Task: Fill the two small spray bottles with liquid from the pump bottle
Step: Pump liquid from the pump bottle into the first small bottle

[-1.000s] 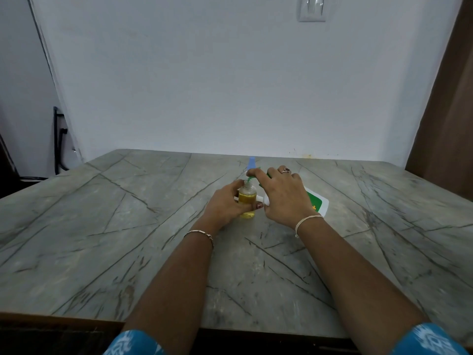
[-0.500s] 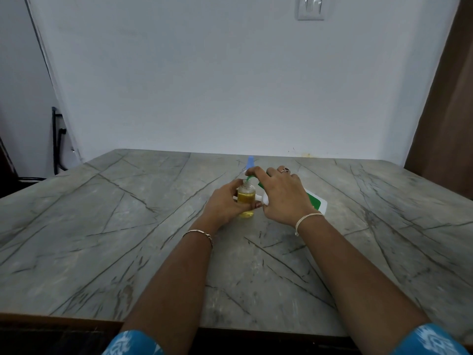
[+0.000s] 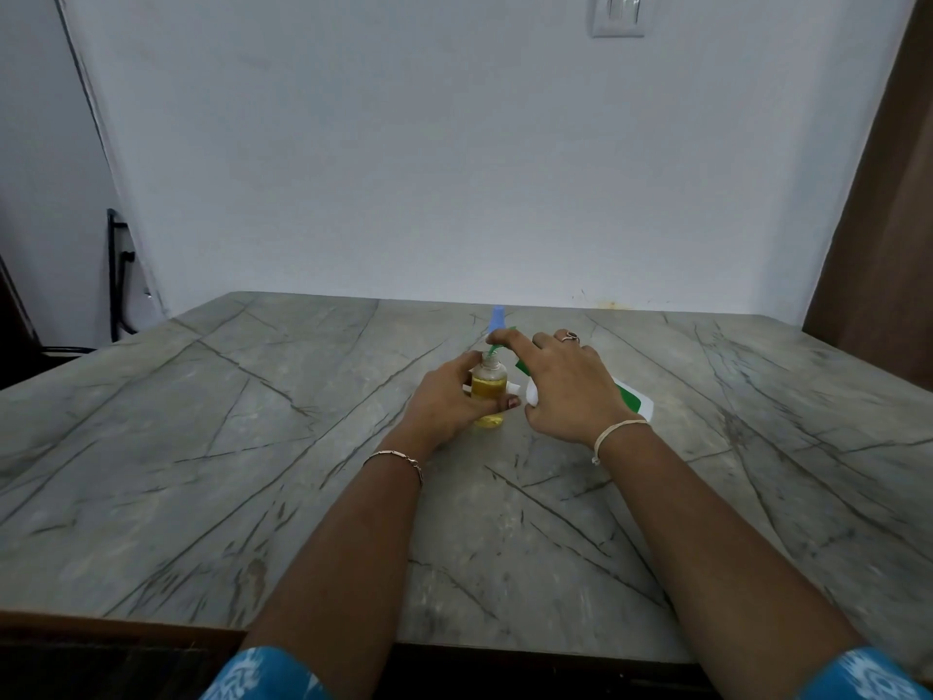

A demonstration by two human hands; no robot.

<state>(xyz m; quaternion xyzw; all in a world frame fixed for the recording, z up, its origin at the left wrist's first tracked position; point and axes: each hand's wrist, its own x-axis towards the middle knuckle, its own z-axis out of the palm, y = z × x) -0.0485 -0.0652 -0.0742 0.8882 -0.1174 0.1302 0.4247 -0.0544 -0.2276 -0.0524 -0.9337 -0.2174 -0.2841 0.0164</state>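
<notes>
A small clear spray bottle [image 3: 488, 391], uncapped and holding yellow liquid, stands upright near the middle of the stone table [image 3: 252, 447]. My left hand [image 3: 447, 401] is wrapped around its body. My right hand [image 3: 565, 381] grips the white and green pump bottle [image 3: 633, 399], which is tilted toward the small bottle; my index finger rests on its green pump head [image 3: 497, 346] over the small bottle's mouth. A blue piece [image 3: 497, 318] shows just behind the pump head; I cannot tell what it is. A second small bottle is not visible.
The white wall [image 3: 454, 169] rises right behind the table's far edge. A brown wooden panel [image 3: 888, 219] stands at the right. A dark metal frame [image 3: 118, 275] is off the table's left side.
My right hand's fingers have lifted and spread slightly over the pump bottle. The small bottle and my left hand stay in place.
</notes>
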